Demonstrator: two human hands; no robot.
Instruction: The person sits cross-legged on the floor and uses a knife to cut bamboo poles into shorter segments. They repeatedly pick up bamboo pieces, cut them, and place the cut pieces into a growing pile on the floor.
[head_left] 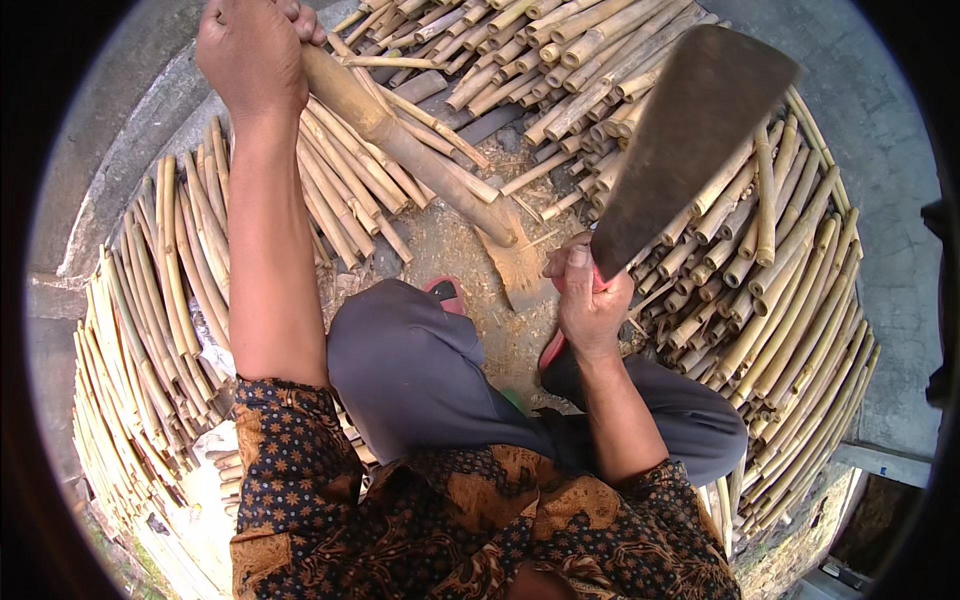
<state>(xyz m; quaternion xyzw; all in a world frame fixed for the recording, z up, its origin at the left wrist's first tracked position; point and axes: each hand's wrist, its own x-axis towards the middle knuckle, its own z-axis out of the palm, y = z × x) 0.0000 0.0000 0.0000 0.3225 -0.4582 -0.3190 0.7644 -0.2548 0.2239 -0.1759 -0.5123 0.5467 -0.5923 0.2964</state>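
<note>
My left hand (255, 60) is a closed fist around the upper end of a thick bamboo pole (400, 140). The pole slants down toward the middle, and its lower end meets a pale, scarred wooden block (515, 270) on the ground. In my right hand (592, 305) is a machete with a red handle, the fingers wrapped round it. Its broad dark blade (690, 130) points up and away, tilted to the right. Blade and pole are apart.
Cut bamboo lengths lie stacked at the left (150, 310), at the far side (560, 50) and at the right (790, 330). Wood chips (440, 240) litter the ground between them. My knees are bent on both sides, a red-edged sandal (447, 293) showing near the block.
</note>
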